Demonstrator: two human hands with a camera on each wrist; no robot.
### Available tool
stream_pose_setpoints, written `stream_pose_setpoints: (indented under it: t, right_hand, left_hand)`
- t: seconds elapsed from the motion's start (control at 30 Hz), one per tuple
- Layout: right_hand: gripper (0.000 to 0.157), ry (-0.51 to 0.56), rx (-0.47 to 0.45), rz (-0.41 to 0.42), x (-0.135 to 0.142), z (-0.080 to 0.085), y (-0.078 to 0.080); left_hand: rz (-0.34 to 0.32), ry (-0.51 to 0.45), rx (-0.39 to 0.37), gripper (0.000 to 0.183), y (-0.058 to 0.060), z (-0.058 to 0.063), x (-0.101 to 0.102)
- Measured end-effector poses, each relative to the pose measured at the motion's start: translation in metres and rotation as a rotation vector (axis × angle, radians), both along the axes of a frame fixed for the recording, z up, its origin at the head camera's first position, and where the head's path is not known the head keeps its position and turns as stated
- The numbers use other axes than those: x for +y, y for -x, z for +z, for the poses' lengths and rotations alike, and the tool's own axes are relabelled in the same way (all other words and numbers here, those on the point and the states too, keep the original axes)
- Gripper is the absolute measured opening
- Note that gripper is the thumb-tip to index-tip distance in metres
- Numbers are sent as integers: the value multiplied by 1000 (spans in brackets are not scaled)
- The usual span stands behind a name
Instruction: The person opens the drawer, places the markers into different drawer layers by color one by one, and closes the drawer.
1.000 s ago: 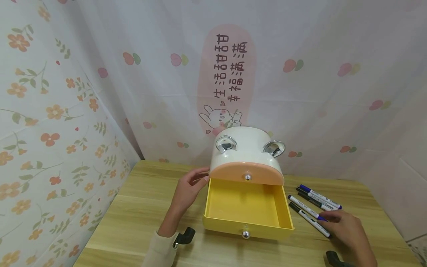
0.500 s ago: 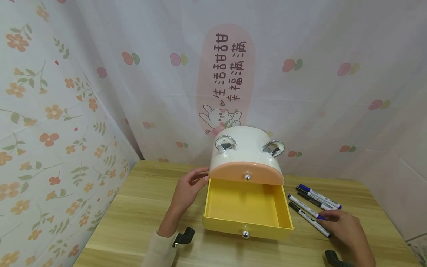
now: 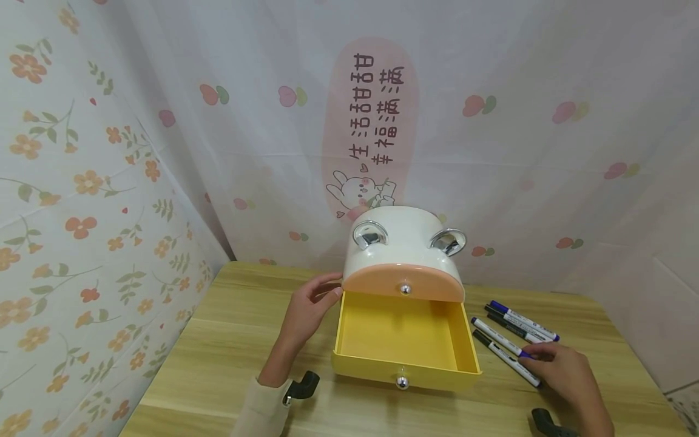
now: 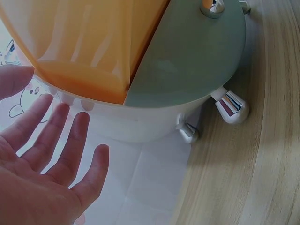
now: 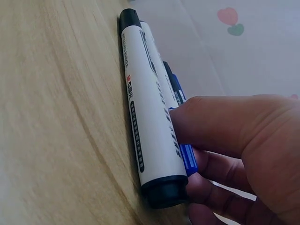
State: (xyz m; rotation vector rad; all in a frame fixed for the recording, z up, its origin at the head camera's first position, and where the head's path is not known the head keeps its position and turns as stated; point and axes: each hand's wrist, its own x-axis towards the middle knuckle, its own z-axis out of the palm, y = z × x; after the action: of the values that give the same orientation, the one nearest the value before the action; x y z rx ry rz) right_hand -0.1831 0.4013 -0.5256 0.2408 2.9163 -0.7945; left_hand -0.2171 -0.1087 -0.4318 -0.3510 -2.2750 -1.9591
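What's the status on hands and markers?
Right fingers pinching blue-capped marker. Left fingers beside white cabinet. Yellow drawer open. Black-capped marker close alongside, possibly crowding the grip.

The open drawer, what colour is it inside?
It's yellow inside. The drawer shows best in the head view.

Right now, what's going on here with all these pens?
A person's right hand is pinching the blue end of a white marker, next to other markers on the wooden table. The left hand is beside the white box, whose yellow drawer is pulled open.
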Motion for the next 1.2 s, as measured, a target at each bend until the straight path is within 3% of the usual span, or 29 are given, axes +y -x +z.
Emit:
stream_pose_setpoints:
  t: [0.4,0.8,1.2]
  right_hand:
    - [51,-30,103,27,2,0,2]
    - [50,-12,118,23,-5,14,-3]
    - [41,-63,241,25,-11,26,-9]
  left_hand:
    - [9,16,-5,32,2,-1,1]
    - [3,1,-13,32,1,0,1]
    - [-3,10,-5,33,1,-2,1]
